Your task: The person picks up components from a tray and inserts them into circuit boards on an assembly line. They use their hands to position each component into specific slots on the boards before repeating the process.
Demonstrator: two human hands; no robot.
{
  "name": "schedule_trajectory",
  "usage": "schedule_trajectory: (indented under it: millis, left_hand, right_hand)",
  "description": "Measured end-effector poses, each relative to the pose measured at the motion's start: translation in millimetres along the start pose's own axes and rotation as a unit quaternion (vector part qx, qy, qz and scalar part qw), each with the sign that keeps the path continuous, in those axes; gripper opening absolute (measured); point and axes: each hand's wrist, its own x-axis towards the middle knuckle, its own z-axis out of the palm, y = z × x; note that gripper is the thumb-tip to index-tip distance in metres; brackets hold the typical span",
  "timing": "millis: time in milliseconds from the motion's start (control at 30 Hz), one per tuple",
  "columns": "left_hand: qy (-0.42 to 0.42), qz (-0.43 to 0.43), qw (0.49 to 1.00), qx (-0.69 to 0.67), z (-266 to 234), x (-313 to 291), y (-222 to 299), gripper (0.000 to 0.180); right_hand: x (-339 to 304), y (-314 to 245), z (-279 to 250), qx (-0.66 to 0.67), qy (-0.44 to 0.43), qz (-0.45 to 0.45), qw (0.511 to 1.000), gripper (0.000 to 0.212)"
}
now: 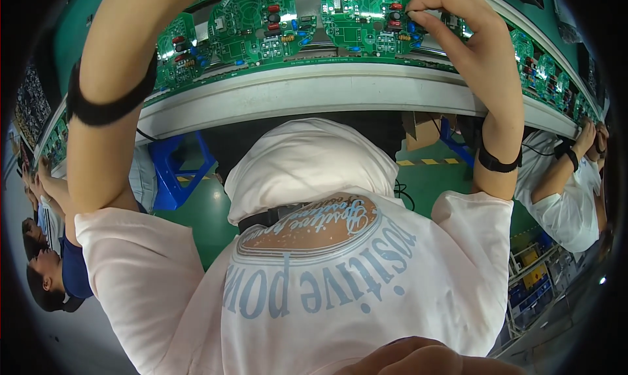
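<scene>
My right hand (pixel 466 23) is over a green circuit board (pixel 353 29), at that board's right edge. Its thumb and forefinger are pinched together close beside upright red and black components (pixel 395 15) and some small blue ones. Whatever lies between the fingertips is too small or too hidden to make out. My left forearm (pixel 124 54), with a black band round it, rises past the upper edge of the view, so the hand itself is out of sight. To the left sits another populated green board (pixel 252 25).
A pale metal rail (pixel 314 90) runs along the near side of the boards. More boards (pixel 546 74) continue to the right. A blue stool (pixel 173 169) stands below on the left. Co-workers are at both sides, one in a white top (pixel 556 211) at right.
</scene>
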Motion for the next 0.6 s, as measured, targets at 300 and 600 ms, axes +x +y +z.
schedule_trajectory:
  millis: [300,600]
  left_hand:
    - [-0.037,-0.108,0.993,-0.041,-8,-44,8,0.007]
    - [-0.039,-0.22,0.968,-0.118,-6,-61,15,0.005]
  right_hand:
    - [-2,5,-2,-0.031,-0.004,-0.019,0.999,0.017]
    - [21,75,54,0.384,0.17,-0.371,0.828,0.015]
